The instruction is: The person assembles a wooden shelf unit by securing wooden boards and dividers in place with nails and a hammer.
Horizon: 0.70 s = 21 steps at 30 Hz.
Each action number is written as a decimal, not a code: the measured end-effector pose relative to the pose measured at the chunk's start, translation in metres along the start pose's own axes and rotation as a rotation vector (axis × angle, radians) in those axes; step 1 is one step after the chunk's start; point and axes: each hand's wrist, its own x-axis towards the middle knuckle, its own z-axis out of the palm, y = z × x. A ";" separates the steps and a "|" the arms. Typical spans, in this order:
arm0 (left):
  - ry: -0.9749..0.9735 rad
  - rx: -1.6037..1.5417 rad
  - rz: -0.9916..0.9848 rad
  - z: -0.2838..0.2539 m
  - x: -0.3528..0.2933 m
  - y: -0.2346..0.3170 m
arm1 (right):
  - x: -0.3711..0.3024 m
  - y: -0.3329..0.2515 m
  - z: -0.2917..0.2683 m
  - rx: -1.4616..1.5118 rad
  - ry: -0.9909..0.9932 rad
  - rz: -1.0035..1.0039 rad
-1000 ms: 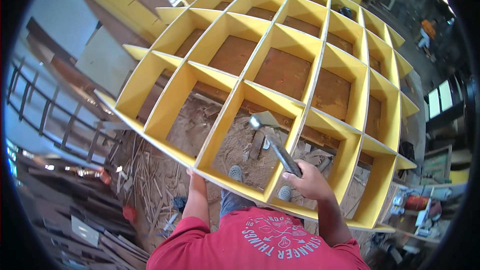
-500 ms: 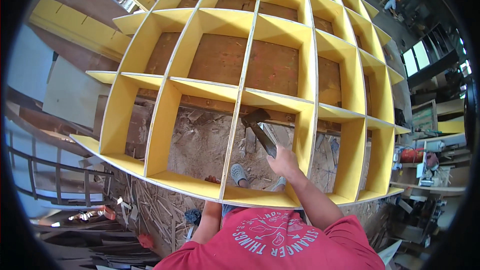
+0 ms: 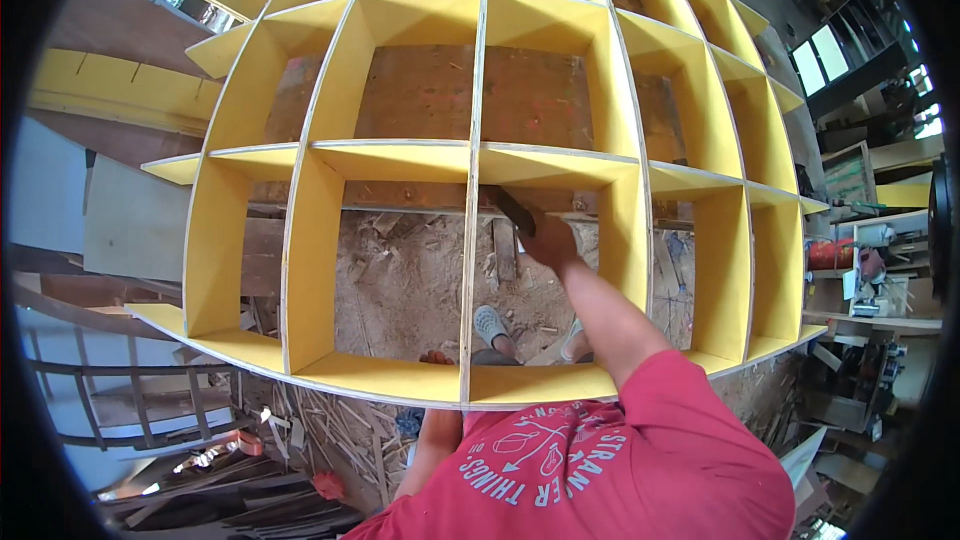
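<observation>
Matt yellow-painted plywood shelf grid (image 3: 470, 160), raw pale edges.

Right hand (image 3: 548, 243) gripping hammer (image 3: 512, 210) inside yellow grid shelf (image 3: 470, 270), sandy floor (image 3: 400, 290) beneath

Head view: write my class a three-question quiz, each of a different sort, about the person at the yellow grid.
1. True or false: the right hand grips a dark hammer.
2. The yellow grid frame is made of: A) metal bars B) flat panels C) rope
3. Fill in: the left hand holds the frame's ____ edge.

Key: 1 true; 2 B; 3 near (lower).
</observation>
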 end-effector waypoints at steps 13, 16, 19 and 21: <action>0.105 0.356 0.216 -0.028 0.013 0.013 | 0.050 0.051 0.015 -0.364 0.548 -0.271; -0.259 1.240 0.499 -0.010 -0.003 -0.002 | 0.046 0.040 0.007 -0.435 0.627 -0.241; -0.619 1.923 0.728 0.001 -0.010 -0.010 | 0.055 0.065 0.013 -0.403 0.564 -0.145; -0.629 2.105 1.104 0.003 -0.006 -0.012 | 0.057 0.073 0.012 -0.362 0.548 -0.090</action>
